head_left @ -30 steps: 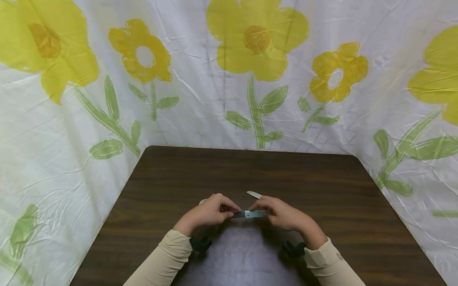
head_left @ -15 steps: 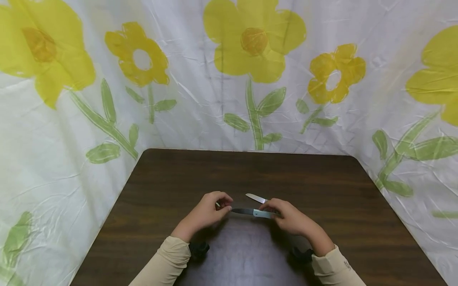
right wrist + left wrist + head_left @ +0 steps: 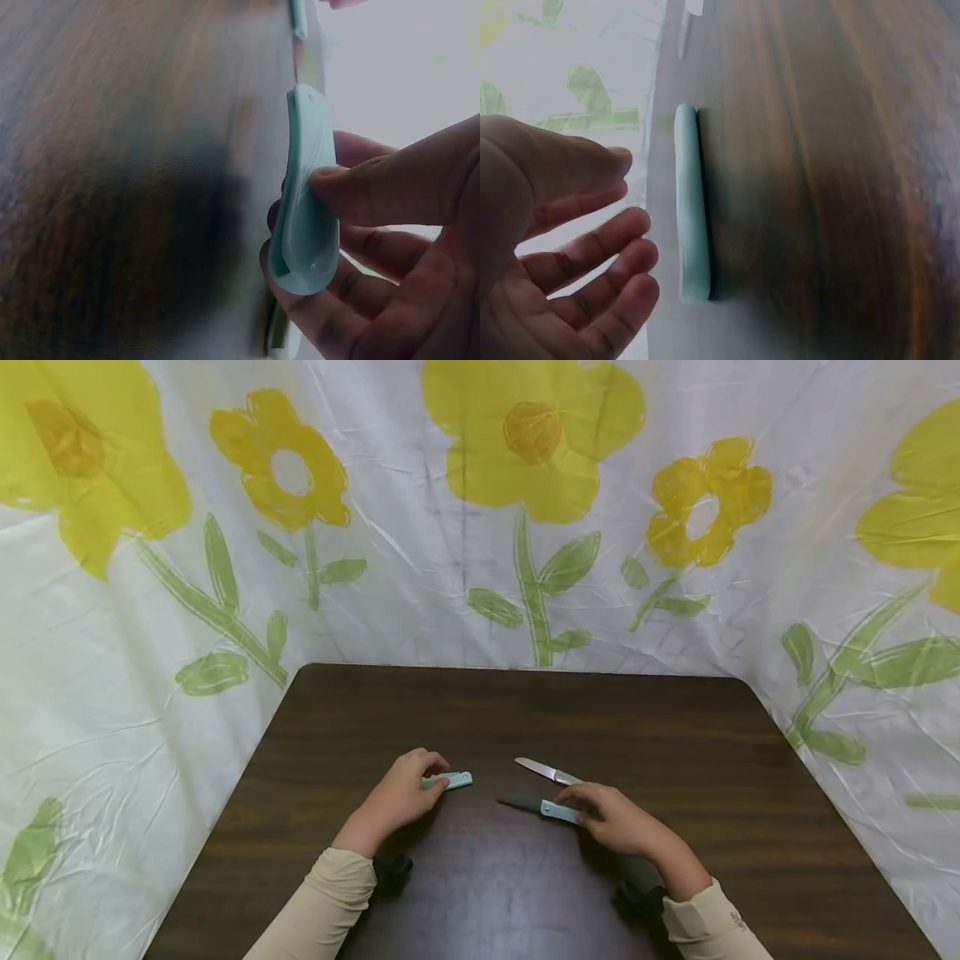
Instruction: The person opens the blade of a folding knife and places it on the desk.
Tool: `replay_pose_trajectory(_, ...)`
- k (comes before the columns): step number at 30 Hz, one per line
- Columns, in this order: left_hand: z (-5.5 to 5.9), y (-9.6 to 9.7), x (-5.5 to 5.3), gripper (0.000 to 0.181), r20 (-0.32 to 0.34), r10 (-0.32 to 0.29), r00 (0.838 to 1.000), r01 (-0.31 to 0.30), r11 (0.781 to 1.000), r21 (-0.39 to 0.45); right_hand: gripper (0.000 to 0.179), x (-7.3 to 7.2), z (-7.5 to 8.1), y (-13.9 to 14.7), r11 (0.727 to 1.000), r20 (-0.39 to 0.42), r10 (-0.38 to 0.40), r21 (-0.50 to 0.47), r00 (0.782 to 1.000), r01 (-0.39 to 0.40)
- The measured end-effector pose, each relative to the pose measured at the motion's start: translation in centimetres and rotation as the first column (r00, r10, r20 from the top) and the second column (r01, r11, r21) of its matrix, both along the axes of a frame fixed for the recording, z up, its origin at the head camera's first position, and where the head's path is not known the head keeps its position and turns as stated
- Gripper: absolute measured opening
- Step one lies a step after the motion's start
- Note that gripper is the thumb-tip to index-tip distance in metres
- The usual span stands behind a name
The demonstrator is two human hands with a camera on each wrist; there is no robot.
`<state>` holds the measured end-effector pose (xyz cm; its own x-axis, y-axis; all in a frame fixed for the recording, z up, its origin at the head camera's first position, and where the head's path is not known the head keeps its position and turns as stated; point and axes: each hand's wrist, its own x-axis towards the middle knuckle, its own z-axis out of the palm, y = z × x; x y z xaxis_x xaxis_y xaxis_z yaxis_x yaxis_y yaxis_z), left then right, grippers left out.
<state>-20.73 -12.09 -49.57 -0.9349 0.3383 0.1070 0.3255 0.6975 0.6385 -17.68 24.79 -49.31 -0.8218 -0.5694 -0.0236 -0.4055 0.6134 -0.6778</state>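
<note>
My right hand (image 3: 622, 820) holds a folding knife by its light teal handle (image 3: 311, 202), thumb on one side and fingers on the other. Its dark blade (image 3: 519, 805) is out and points left. My left hand (image 3: 397, 795) is beside a slim light teal handle (image 3: 693, 210) on the table, with no blade showing. In the left wrist view, the left fingertips (image 3: 641, 255) are spread and apart from that handle. Behind the right hand lies another knife with a silver blade (image 3: 536, 767), its handle partly hidden by the fingers.
The dark wood-grain table (image 3: 420, 710) has rounded far corners. White curtains (image 3: 405, 593) with yellow flowers surround its back and sides. A dark strap (image 3: 393, 870) sits around the left wrist, another strap (image 3: 639, 897) around the right.
The left hand has let go of the dark blade and moved left, by the slim teal handle, which now shows. The right hand has drawn the knife slightly right.
</note>
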Motion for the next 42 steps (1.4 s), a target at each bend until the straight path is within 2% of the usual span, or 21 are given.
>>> replay_pose_trajectory(12, -0.7, -0.6, -0.2, 0.018, 0.02, 0.011, 1.0, -0.01, 0.998, -0.064, 0.03, 0.1, -0.4, 0.3, 0.998, 0.018, -0.057, -0.003, 0.998, 0.058)
replay_pose_trajectory(19, -0.9, -0.7, -0.5, 0.024, 0.023, 0.016, 1.0, -0.014, 0.996, -0.093, 0.031, 0.3, -0.7, 0.5, 0.996, -0.051, -0.081, 0.036, 0.995, 0.083)
replay_pose_trajectory(26, -0.6, -0.5, -0.4, 0.025, 0.046, -0.001, 0.999, 0.007, 0.992, -0.125, 0.029, 0.3, -0.9, 0.6, 0.995, -0.075, -0.087, 0.044, 0.993, 0.091)
replay_pose_trajectory(30, -0.1, -0.4, -0.5, 0.018, 0.051, -0.016, 0.999, 0.022, 0.994, -0.104, 0.027, 0.2, -0.5, 0.6, 0.997, -0.092, -0.073, 0.024, 0.993, 0.075)
replay_pose_trajectory(36, 0.2, -0.4, -0.7, 0.015, 0.104, -0.051, 0.993, 0.053, 0.998, -0.016, 0.023, 0.0, -0.1, 0.5, 0.998, -0.12, -0.062, 0.012, 0.991, 0.064)
replay_pose_trajectory(42, 0.4, -0.3, -0.5, 0.008, 0.108, -0.051, 0.993, 0.05, 0.999, 0.019, 0.02, -0.1, -0.3, 0.1, 0.998, -0.143, -0.065, 0.003, 0.988, 0.066)
